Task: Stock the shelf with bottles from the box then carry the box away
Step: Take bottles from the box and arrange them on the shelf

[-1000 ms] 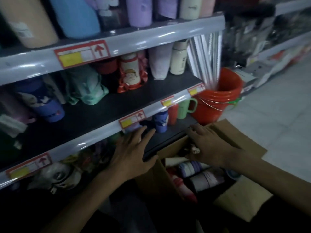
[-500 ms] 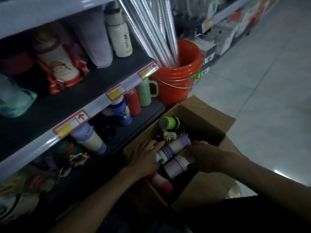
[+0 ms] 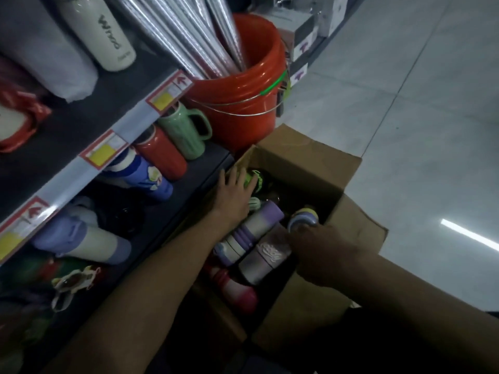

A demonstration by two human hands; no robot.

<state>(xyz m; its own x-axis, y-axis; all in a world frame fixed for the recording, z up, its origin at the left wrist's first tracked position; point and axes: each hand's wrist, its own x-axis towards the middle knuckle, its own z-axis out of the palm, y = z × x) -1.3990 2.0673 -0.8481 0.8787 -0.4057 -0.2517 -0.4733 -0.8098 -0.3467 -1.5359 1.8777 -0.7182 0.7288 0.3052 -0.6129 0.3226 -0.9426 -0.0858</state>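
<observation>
The cardboard box (image 3: 310,157) sits open on the floor, hard against the near end of the bottom shelf (image 3: 189,190). By my count it holds at least five bottles lying on their sides. I have the left hand (image 3: 233,195) reaching into the far-left corner, fingers straight and spread, resting flat on the green bottle (image 3: 252,179) without closing round it. The right hand (image 3: 321,247) is over the right side of the box. It is against the grey bottle (image 3: 266,259) and just near of a purple-lidded bottle (image 3: 303,218). It is too dark there for me to tell whether those fingers have closed on anything. Between the hands lies a purple-and-white bottle (image 3: 253,228), with a pink bottle (image 3: 237,290) nearer me.

On the bottom shelf to the left stand a blue bottle (image 3: 145,176), a red bottle (image 3: 162,155) and a green mug (image 3: 186,130). I can't say which of them came out of this box. An orange bucket (image 3: 243,103) of silver rolls (image 3: 189,31) stands just beyond the box.

I judge the stocking well short of finished. The box needs emptying, and then it has to be carried away.
</observation>
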